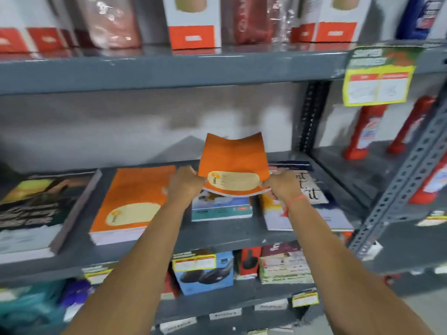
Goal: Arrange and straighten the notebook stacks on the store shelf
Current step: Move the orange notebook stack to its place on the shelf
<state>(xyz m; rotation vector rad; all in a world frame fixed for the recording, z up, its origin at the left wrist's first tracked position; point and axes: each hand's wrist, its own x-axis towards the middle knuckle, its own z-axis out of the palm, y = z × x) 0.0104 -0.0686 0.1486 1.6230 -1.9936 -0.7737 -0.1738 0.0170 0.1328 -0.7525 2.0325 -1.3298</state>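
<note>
A thin bundle of orange notebooks (pixel 233 160) with a cream oval label is held up above the middle shelf (pixel 217 236), its far end sagging. My left hand (pixel 185 183) grips its near left corner and my right hand (pixel 281 184) grips its near right corner. Beneath it lies a short stack with a teal and white cover (pixel 221 209). To the left sits a thick stack of matching orange notebooks (pixel 133 201). A dark-covered stack (pixel 36 211) lies at the far left, and a stack with a lettered cover (pixel 312 201) lies at the right.
The shelf above (pixel 169 68) carries red and white boxes close over my hands. A slotted grey upright (pixel 399 189) stands at the right, with red bottles (pixel 365 131) behind it. Yellow price tags hang from shelf edges. Boxed goods (pixel 205 272) fill the shelf below.
</note>
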